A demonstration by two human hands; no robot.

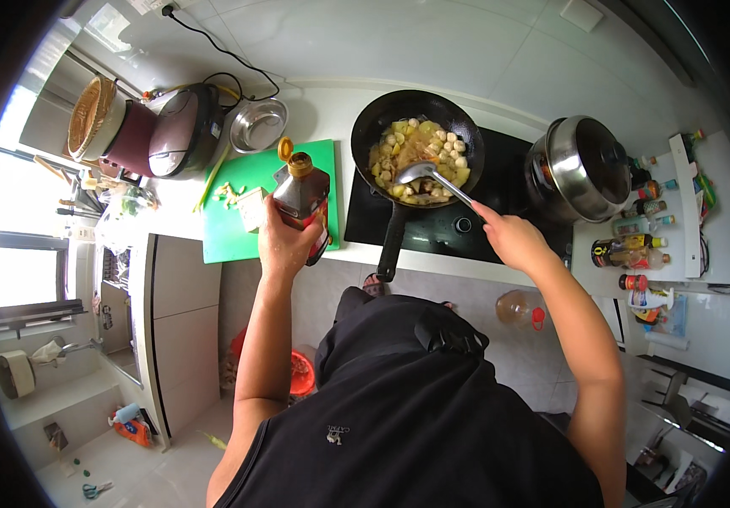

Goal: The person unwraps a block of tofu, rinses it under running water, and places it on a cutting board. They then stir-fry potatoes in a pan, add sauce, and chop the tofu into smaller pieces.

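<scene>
My left hand grips a dark sauce bottle with its yellow cap flipped up, held above the green cutting board. Beside the bottle, a pale block and pieces of chopped food lie on the board. My right hand holds the handle of a metal ladle, whose head rests in the food. Around it in the black wok are potato-like chunks and pale round pieces. The wok stands on the black cooktop, its handle pointing towards me.
A lidded steel pot stands right of the wok, with several bottles beyond it. A steel bowl and a rice cooker are behind the board. A large plastic bottle is on the floor.
</scene>
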